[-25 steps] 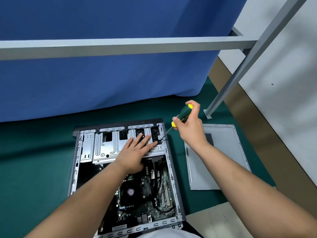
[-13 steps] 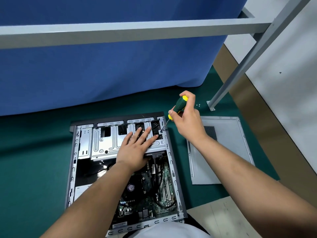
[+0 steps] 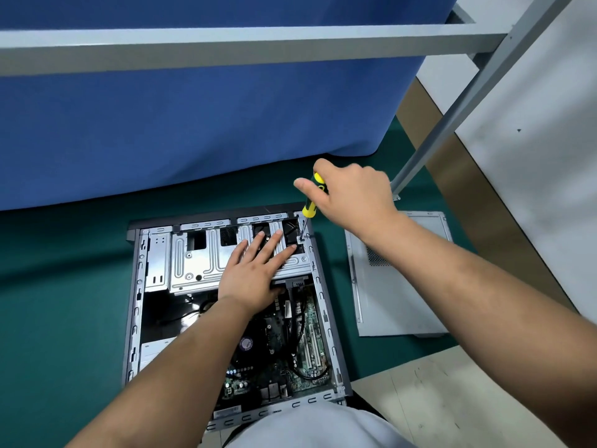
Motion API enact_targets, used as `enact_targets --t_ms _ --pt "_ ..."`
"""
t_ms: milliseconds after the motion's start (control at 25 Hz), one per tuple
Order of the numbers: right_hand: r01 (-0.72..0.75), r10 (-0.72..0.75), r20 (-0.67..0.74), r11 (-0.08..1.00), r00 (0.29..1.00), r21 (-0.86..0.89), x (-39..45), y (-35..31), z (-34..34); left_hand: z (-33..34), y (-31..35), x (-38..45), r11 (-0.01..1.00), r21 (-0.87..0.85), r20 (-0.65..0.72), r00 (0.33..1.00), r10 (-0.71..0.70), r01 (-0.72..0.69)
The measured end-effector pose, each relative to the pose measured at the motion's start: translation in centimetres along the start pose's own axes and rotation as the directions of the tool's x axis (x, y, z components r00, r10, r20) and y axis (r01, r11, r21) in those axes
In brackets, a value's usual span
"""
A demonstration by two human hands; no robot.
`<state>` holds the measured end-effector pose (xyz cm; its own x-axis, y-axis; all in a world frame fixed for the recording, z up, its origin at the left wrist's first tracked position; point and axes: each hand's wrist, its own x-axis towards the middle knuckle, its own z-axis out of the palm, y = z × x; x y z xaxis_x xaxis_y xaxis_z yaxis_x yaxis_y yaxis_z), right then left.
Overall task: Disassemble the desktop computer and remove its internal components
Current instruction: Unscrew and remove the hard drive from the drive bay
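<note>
Item: grey garment (image 3: 323, 428), at the bottom edge of the view, nearest the camera.

Item: desktop computer case (image 3: 326, 305), lying on its side with the interior exposed, on the green table (image 3: 64, 318). Near half holds the motherboard (image 3: 290, 347) with black cables (image 3: 298, 318) looping over it; far half holds the silver metal drive cage (image 3: 193, 257).

Item: left hand (image 3: 250, 274). Forearm enters from lower left and crosses over the motherboard. Palm down, fingers straight and spread, pressed flat on the right part of the drive cage; fingertips point away toward the far right corner of the case. Grip: open, holding nothing.

Item: detached grey side panel (image 3: 400, 292), flat on the table just right of the case, apart from it, vent holes visible.

Item: right hand (image 3: 355, 195). Forearm enters from lower right, passing over the side panel. Wrist raised above the far right corner of the case, fingers curled. Grip: closed around the handle of a yellow-and-black screwdriver (image 3: 311, 202).

Item: screwdriver, held nearly upright, slightly tilted, shaft pointing down; tip meets the far right corner of the drive cage, just beyond the left fingertips.

Item: blue curtain (image 3: 193, 108), hanging behind the table.

Item: grey metal frame (image 3: 226, 46), horizontal bar across the top, diagonal leg at right.
</note>
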<state>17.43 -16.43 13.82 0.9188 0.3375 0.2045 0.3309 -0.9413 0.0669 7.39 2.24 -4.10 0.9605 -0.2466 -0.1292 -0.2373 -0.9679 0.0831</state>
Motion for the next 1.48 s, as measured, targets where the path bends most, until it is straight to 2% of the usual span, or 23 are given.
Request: enact_targets --t_ms 80,120,240,320,360,440,520,640,680,720,800,880,920,1000,1040,1120,1160,1200,1240,1320,1360,1400,1480 --pt "0.033 -0.030 0.068 0.999 0.997 -0.035 0.7 0.0 -0.5 0.0 0.0 0.0 1.000 0.000 -0.007 1.000 0.001 -0.001" --pt "0.099 -0.098 0.124 0.995 0.987 -0.001 1.1 0.1 -0.8 0.0 0.0 0.0 1.000 -0.003 -0.011 1.000 0.000 0.000" --pt "0.376 -0.437 0.273 0.893 0.857 0.247 1.9 1.4 -2.2 0.0 0.0 -0.1 1.000 -0.004 -0.012 1.000 0.000 0.000" --pt "0.434 -0.516 0.319 0.851 0.795 0.294 2.1 1.9 -2.8 0.0 0.0 -0.1 1.000 -0.006 -0.008 1.000 0.001 -0.001" --pt "0.422 -0.483 0.308 0.873 0.820 0.245 2.1 1.9 -2.7 0.0 0.0 -0.1 1.000 -0.007 -0.007 1.000 0.002 -0.002" --pt "0.335 -0.325 0.234 0.942 0.916 -0.002 2.2 1.5 -2.2 0.1 0.0 0.0 1.000 -0.005 -0.005 1.000 0.003 -0.003" --pt "0.341 -0.324 0.151 0.935 0.934 -0.099 2.2 0.9 -1.8 0.2 0.1 -0.1 1.000 -0.006 -0.007 1.000 0.002 -0.002" --pt "0.426 -0.472 0.285 0.880 0.835 0.209 2.1 0.8 -2.5 0.3 0.2 -0.2 1.000 0.012 -0.031 0.999 -0.009 0.009" --pt "0.398 -0.470 0.321 0.878 0.823 0.265 2.0 1.0 -2.8 0.3 0.5 -0.1 0.999 0.027 -0.036 0.999 -0.018 0.019" --pt "0.357 -0.421 0.316 0.902 0.850 0.243 1.9 1.0 -2.9 0.2 1.0 0.1 0.998 0.043 -0.036 0.999 -0.034 0.036" --pt "0.261 -0.259 0.237 0.965 0.936 0.024 1.7 0.6 -2.4 0.0 2.5 0.6 0.993 0.069 -0.015 0.996 -0.091 0.092" --pt "0.184 -0.152 0.183 0.968 0.971 -0.173 1.5 -0.1 -2.1 -0.2 3.6 1.2 0.987 0.092 0.016 0.991 -0.133 0.131" --pt "0.173 -0.141 0.160 0.962 0.977 -0.210 1.5 -0.3 -2.1 -0.2 3.8 1.4 0.986 0.101 0.021 0.991 -0.135 0.132" --pt "0.200 -0.175 0.150 0.964 0.973 -0.176 2.0 -0.5 -1.7 -0.1 3.7 1.4 0.987 0.111 0.026 0.993 -0.119 0.116" --pt "0.261 -0.238 0.202 0.961 0.950 -0.091 2.3 -0.3 -1.8 -0.1 3.5 1.4 0.987 0.118 0.026 0.994 -0.111 0.107" --pt "0.361 -0.406 0.366 0.914 0.837 0.187 2.9 0.3 -2.6 0.0 3.3 1.4 0.987 0.132 0.030 0.995 -0.098 0.094" --pt "0.345 -0.448 0.431 0.890 0.783 0.298 3.2 0.5 -3.1 0.0 3.4 1.3 0.986 0.138 0.033 0.995 -0.094 0.089" --pt "0.320 -0.451 0.452 0.885 0.770 0.337 3.2 0.6 -3.3 0.0 3.5 1.3 0.986 0.143 0.036 0.995 -0.091 0.085" --pt "0.302 -0.409 0.433 0.906 0.803 0.297 2.9 0.5 -3.2 0.0 3.6 1.3 0.986 0.146 0.039 0.995 -0.090 0.083" --pt "0.233 -0.234 0.326 0.972 0.916 0.041 2.4 0.0 -2.5 0.0 3.6 1.3 0.986 0.149 0.045 0.995 -0.087 0.080" --pt "0.216 -0.189 0.264 0.974 0.946 -0.074 2.3 -0.2 -2.4 0.0 3.5 1.3 0.985 0.150 0.048 0.995 -0.088 0.080" --pt "0.247 -0.222 0.219 0.964 0.950 -0.095 2.3 -0.1 -2.2 -0.1 3.6 1.3 0.985 0.150 0.049 0.995 -0.089 0.081" --pt "0.385 -0.407 0.300 0.913 0.863 0.131 2.3 0.6 -2.6 -0.2 3.6 1.3 0.986 0.149 0.050 0.995 -0.088 0.079"
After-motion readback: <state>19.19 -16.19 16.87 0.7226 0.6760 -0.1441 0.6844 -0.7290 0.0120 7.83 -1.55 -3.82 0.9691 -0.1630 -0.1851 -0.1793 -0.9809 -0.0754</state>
